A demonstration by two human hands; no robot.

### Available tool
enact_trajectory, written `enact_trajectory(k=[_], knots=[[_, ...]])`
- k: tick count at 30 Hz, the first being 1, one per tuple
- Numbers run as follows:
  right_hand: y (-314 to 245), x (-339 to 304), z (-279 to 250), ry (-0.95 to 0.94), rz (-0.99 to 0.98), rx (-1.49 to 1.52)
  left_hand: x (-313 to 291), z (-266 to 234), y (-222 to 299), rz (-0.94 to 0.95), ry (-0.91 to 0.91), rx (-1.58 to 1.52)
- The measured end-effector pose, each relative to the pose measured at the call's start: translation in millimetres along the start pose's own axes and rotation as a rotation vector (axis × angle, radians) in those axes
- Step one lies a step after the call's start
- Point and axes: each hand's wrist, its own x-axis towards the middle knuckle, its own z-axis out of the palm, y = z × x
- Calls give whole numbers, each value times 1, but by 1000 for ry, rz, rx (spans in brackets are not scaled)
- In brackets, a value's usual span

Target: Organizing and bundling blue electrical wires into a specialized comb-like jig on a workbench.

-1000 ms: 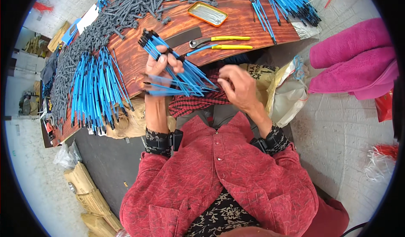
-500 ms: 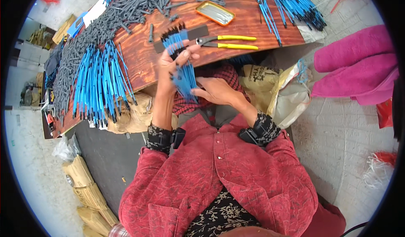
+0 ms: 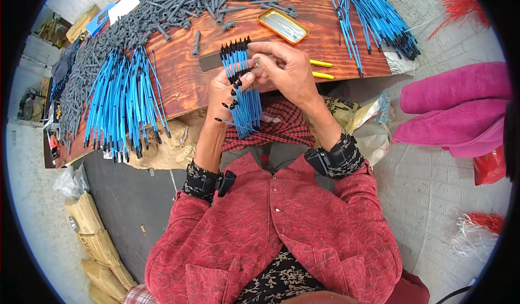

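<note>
My left hand point(image 3: 219, 95) is closed around a bunch of thin blue rods point(image 3: 248, 108) with black tips, fanned side by side above my lap at the table's front edge. Black fittings stick out past my left thumb, and one rod slants away from the others. At the bunch's upper right, my right hand point(image 3: 292, 79) has thumb and fingers pinched together, the index finger reaching to the black tips. What lies in that pinch is too small to make out. Behind the right hand show the yellow handles point(image 3: 323, 76) of pliers; their jaws are hidden.
Grey plastic bolts point(image 3: 184, 3) are heaped along the far left of the table point(image 3: 179, 82). Blue rods point(image 3: 122, 101) lie at left, more rods point(image 3: 379, 20) at far right. A shallow orange-rimmed tin point(image 3: 276, 32) and a dark flat bar point(image 3: 210, 61) lie ahead. Magenta cloth point(image 3: 449, 109) hangs at right.
My right hand has risen from the lower end of the rods to their upper tips and now pinches there. The left hand still holds the bunch, now more upright and spread.
</note>
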Motion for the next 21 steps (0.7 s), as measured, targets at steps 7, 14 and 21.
enact_trajectory(k=[7,14,21], knots=[[0,8,12,-49,84,77,1,-4,-5,22,-38,-10],[-2,11,12,-148,179,94,-2,-7,-8,3,-21,165],[-7,13,10,-160,177,123,-3,-5,-6,-46,7,145]])
